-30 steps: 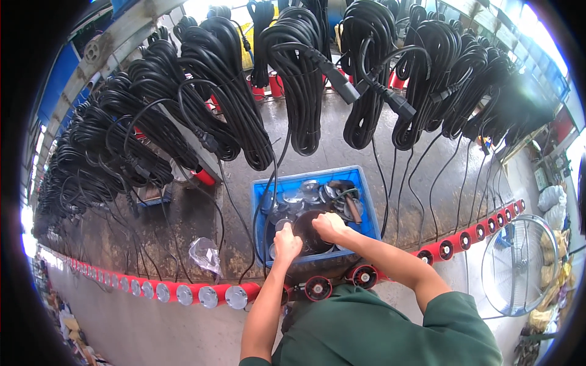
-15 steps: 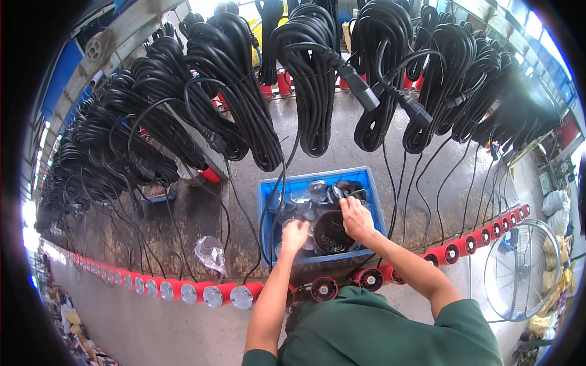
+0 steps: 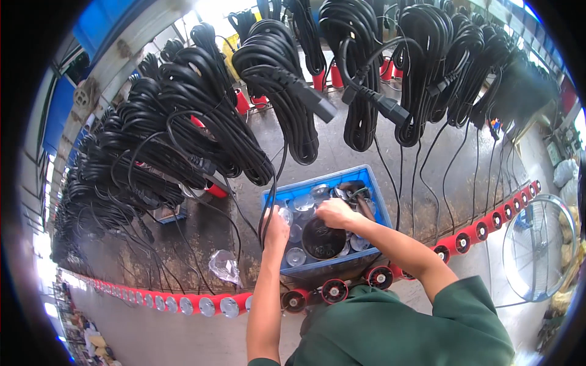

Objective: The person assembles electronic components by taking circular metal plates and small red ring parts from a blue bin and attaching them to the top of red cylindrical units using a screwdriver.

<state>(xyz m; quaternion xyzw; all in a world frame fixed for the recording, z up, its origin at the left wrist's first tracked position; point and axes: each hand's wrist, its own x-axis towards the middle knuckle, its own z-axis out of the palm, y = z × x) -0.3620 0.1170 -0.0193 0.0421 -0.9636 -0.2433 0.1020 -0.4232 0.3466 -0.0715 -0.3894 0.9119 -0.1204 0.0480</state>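
Note:
A blue bin (image 3: pixel 377 201) stands on the bench before me, holding several clear round discs (image 3: pixel 295 256) and a dark round bowl (image 3: pixel 324 240) with small pieces inside. At the bin's left side, my left hand (image 3: pixel 276 229) is closed on a clear disc (image 3: pixel 285 215) held at its fingertips. My right hand (image 3: pixel 336 213) is over the bowl's far rim, fingers drawn together and pointing down; whatever they pinch is hidden. Beside it in the bin's far right corner lie dark tool-like pieces (image 3: pixel 364 206).
Coiled black power cords (image 3: pixel 366 73) hang across the bench, their thin leads reaching down. A curved row of red cylinders (image 3: pixel 334 291) lines the near edge, some capped with clear discs. A crumpled clear bag (image 3: pixel 224 267) lies left of the bin; a large fan (image 3: pixel 537 250) stands right.
My right hand has moved left from the bin's far right to the bowl. My left hand has shifted up and left with the disc. The whole view has turned a little.

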